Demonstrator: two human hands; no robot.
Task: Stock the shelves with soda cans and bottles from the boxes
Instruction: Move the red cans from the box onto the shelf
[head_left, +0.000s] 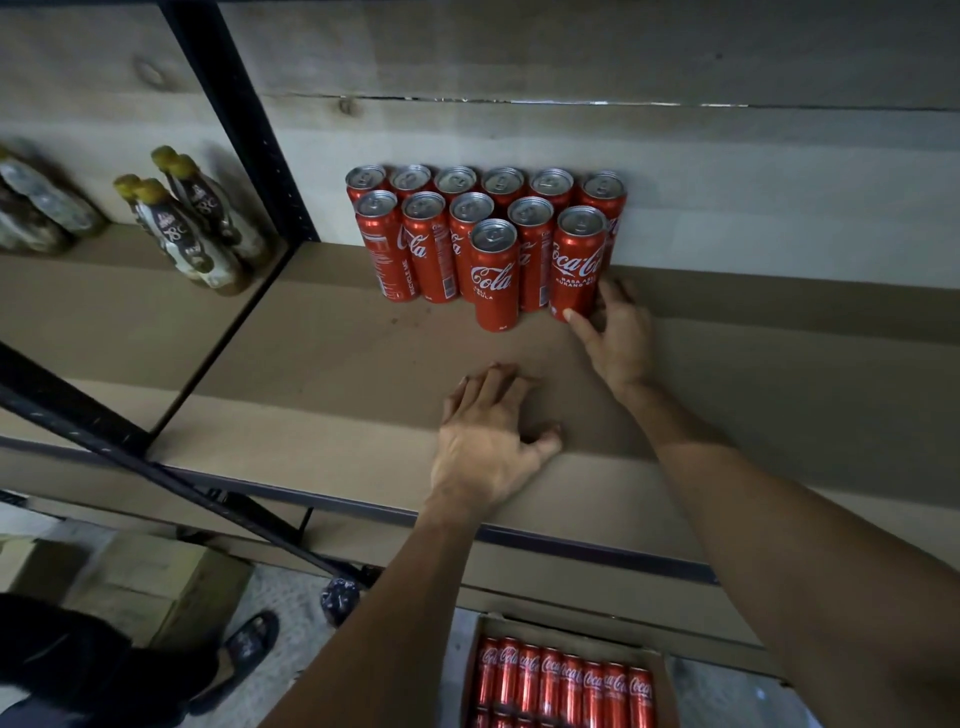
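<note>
A right hand (615, 332), fingers loosely spread, touches the end can (576, 260) of red cans (441, 249) massed at the shelf (311, 374) back edge, left hand (488, 441) resting flat near the front, where a clumsy nudge could topple neighbours.

Brown shelf (337, 353), red cans (488, 244) standing in rows at the back, bottles (192, 223) on the left side, left hand (493, 441) flat near the front

Red cola cans (488, 244) on your shelf (311, 364)
Upright, in rows at 12 o'clock; more cans (566, 680) fill the open box (571, 633) at 6 o'clock.
</note>
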